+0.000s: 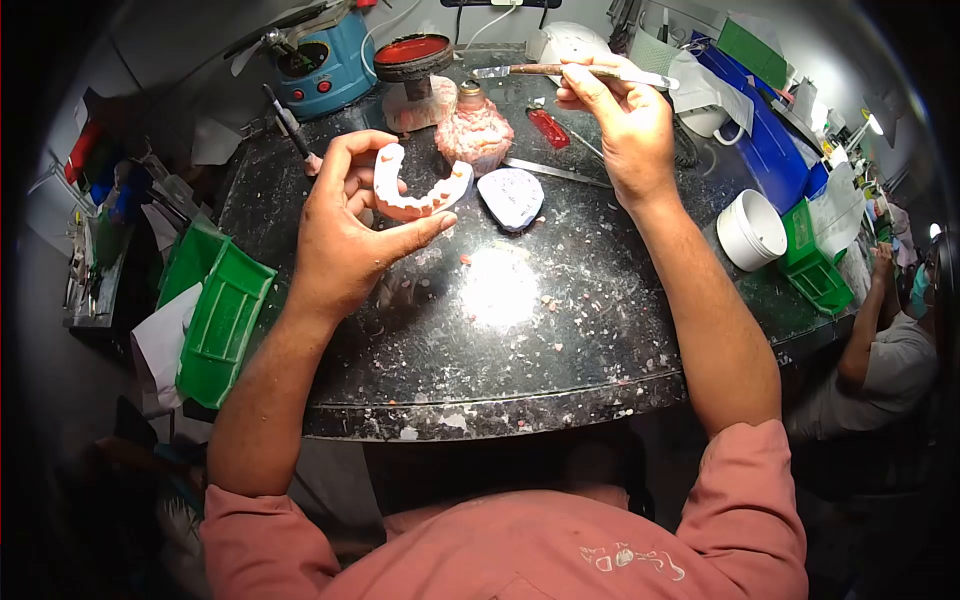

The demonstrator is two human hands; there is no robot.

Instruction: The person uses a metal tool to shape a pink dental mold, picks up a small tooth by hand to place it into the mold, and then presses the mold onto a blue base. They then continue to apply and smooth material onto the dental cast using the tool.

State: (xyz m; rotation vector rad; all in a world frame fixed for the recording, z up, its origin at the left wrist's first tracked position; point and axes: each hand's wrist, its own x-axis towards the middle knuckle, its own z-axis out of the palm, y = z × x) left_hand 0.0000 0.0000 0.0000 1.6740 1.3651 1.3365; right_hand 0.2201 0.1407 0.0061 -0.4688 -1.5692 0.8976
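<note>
The horseshoe-shaped dental cast [420, 205] is in the left hand [345, 232], over the counter [440, 355]. Its thumb presses along the near outer edge while the other fingers wrap the left side, probably so that the tooth row stays uncovered and turned to the light. The arch's closed curve faces the person; its open end points away and slightly right, and its long axis seems to run the same way, tilted.

The right hand [632, 120] grips a wooden-handled spatula [535, 69] between thumb and fingers, pinched near the middle, likely for balance. The tool's long axis lies almost level, left to right, one metal end pointing left and the other reaching past the knuckles.

Just right of the cast, a pale block [511, 199] rests on the counter. Beyond it stand a pink-crusted burner [474, 132] and a raised bowl of red material [412, 50], perhaps kept there for easy reach
</note>
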